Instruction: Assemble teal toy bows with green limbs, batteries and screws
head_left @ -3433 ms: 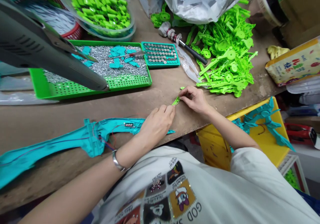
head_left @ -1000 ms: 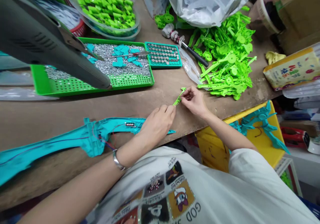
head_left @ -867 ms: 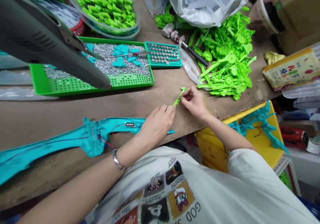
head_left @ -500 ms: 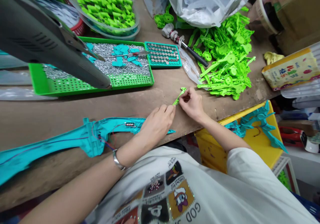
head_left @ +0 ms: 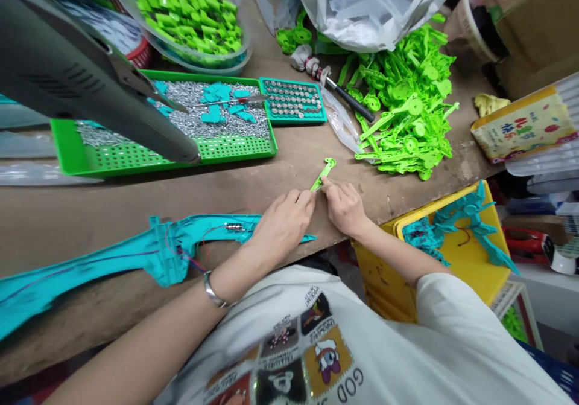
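Note:
A narrow bright green plastic part (head_left: 328, 166) with a hooked, rounded end lies slantwise low over the table. My left hand (head_left: 286, 219) closes on its lower end, which the fingers hide. My right hand (head_left: 345, 207) is curled, and its index fingertip presses on the middle of the same part; whether the thumb also grips is hidden. Under and beside my left wrist rests a long turquoise plastic shell (head_left: 174, 251) with wires and a small spring-like metal piece in it. Its narrow tip shows past my left hand.
A grey power tool (head_left: 136, 103) hangs over a green tray (head_left: 172, 162) of screws. Beside it sits a turquoise tray of button cells (head_left: 296, 100). Green parts (head_left: 411, 115) are heaped at the back right, near a screwdriver (head_left: 350, 97). A yellow bin (head_left: 380, 272) stands at right.
My right hand has gone from a pinch beside the green part to pressing its index fingertip on it. My left hand has barely moved.

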`<state>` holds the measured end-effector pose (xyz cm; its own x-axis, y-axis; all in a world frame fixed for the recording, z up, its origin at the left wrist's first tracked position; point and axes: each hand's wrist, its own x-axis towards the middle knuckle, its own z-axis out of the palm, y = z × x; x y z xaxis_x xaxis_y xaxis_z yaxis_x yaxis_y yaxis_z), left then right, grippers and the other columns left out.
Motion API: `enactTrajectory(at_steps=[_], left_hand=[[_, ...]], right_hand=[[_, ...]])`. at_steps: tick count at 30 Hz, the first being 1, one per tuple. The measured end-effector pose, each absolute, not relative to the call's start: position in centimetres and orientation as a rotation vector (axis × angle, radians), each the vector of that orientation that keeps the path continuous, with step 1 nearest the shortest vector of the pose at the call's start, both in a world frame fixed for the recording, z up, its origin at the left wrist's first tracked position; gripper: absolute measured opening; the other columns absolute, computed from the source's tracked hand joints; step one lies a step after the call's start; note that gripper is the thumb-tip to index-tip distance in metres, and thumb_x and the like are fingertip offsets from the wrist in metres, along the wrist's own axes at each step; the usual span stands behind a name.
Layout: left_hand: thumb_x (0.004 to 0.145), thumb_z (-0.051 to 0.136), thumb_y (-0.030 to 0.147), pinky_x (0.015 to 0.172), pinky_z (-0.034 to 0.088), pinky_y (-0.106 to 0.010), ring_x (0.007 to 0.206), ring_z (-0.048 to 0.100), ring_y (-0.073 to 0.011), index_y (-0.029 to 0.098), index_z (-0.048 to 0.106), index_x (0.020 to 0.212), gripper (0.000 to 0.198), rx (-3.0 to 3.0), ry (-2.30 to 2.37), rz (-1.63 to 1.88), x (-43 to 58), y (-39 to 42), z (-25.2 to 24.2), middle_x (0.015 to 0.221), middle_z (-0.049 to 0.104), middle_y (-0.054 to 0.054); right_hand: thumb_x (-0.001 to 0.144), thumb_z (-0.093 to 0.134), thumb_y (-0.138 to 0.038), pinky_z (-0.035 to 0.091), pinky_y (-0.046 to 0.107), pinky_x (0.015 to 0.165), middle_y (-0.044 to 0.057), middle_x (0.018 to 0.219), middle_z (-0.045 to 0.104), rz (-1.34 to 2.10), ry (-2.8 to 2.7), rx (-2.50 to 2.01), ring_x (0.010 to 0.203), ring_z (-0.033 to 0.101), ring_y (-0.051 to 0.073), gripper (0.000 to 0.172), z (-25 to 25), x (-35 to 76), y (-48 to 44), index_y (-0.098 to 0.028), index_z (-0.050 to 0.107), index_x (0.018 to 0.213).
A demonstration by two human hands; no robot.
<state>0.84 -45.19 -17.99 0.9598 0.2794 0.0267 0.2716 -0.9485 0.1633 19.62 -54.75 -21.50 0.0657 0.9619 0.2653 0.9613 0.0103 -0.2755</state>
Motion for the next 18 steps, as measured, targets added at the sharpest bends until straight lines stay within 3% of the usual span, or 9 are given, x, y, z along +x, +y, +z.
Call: enactTrajectory(at_steps=[3, 7, 10, 14, 18], left_hand=[[0.102, 0.037, 0.011, 0.078, 0.043, -0.04, 0.097, 0.054, -0.0275, 0.005, 0.053, 0.141, 0.042, 2.991, 0.416, 0.1, 0.7, -45.0, -18.1, 0.104, 0.059, -0.014], [0.102, 0.035, 0.011, 0.079, 0.045, -0.041, 0.098, 0.055, -0.0287, 0.006, 0.047, 0.148, 0.048, 3.017, 0.431, 0.125, 0.5, -45.1, -18.4, 0.104, 0.059, -0.014], [0.102, 0.033, 0.011, 0.083, 0.047, -0.041, 0.098, 0.058, -0.0284, 0.005, 0.027, 0.16, 0.059, 2.975, 0.49, 0.147, 0.5, -45.2, -18.3, 0.104, 0.061, -0.013], [0.103, 0.044, 0.03, 0.092, 0.049, -0.042, 0.108, 0.061, -0.0313, 0.003, 0.004, 0.164, 0.077, 2.794, 0.576, 0.228, -0.5, -44.7, -18.0, 0.121, 0.063, -0.021], [0.101, 0.049, 0.044, 0.097, 0.049, -0.048, 0.118, 0.06, -0.0359, 0.008, 0.006, 0.165, 0.085, 2.667, 0.639, 0.206, -3.4, -43.2, -17.4, 0.133, 0.061, -0.023]], right_hand=[[0.101, 0.047, -0.016, 0.059, 0.04, 0.098, 0.011, 0.126, 0.075, 0.284, -1.673, -1.888, 0.115, 0.073, 0.022, 0.027, -20.7, 20.7, -55.1, -0.022, 0.056, 0.126], [0.1, 0.051, -0.018, 0.062, 0.036, 0.096, 0.008, 0.118, 0.077, 0.276, -1.512, -1.806, 0.109, 0.076, 0.019, 0.025, -19.6, 21.0, -55.1, -0.023, 0.054, 0.124], [0.1, 0.05, -0.015, 0.062, 0.033, 0.093, 0.007, 0.112, 0.077, 0.263, -1.619, -1.732, 0.104, 0.076, 0.018, 0.023, -19.6, 19.9, -55.0, -0.023, 0.056, 0.121], [0.099, 0.049, -0.012, 0.061, 0.034, 0.092, 0.008, 0.109, 0.075, 0.251, -1.784, -1.675, 0.101, 0.074, 0.019, 0.024, -20.1, 18.3, -55.0, -0.021, 0.06, 0.118], [0.099, 0.051, -0.012, 0.059, 0.035, 0.093, 0.009, 0.109, 0.074, 0.266, -1.78, -1.643, 0.102, 0.071, 0.02, 0.024, -20.1, 17.2, -55.3, -0.02, 0.061, 0.12]])
